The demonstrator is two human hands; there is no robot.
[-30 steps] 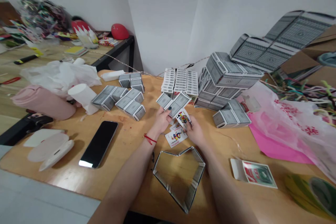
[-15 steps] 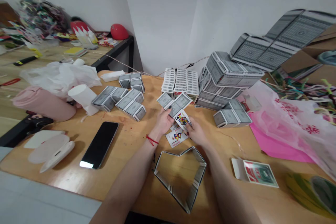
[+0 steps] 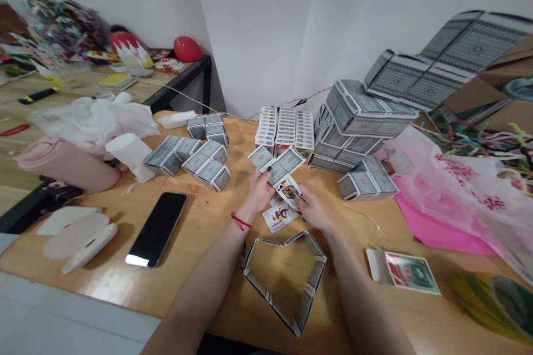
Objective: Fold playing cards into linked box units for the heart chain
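Observation:
My left hand (image 3: 261,188), with a red string bracelet at the wrist, is closed on a V-shaped card piece (image 3: 287,163) that shows grey patterned backs. My right hand (image 3: 310,206) pinches a jack of spades playing card (image 3: 287,187) face up, its upper edge meeting the card piece. Just below, a joker card (image 3: 278,218) lies face up on the table, partly under the jack. A heart-shaped ring (image 3: 314,283) of folded cards stands between my forearms. Behind the hands are upright rows of cards (image 3: 287,127).
Card-built blocks are stacked at the right (image 3: 353,116), with a smaller block (image 3: 368,180) beneath. More card blocks (image 3: 206,163) stand left, near a phone (image 3: 157,227), a white roll (image 3: 130,152) and a pink roll (image 3: 66,163). An open card box (image 3: 410,273) and yellow tape (image 3: 478,299) lie right.
Hands and cards stay almost in place, both still gripping the same pieces. The whole view has shifted very slightly.

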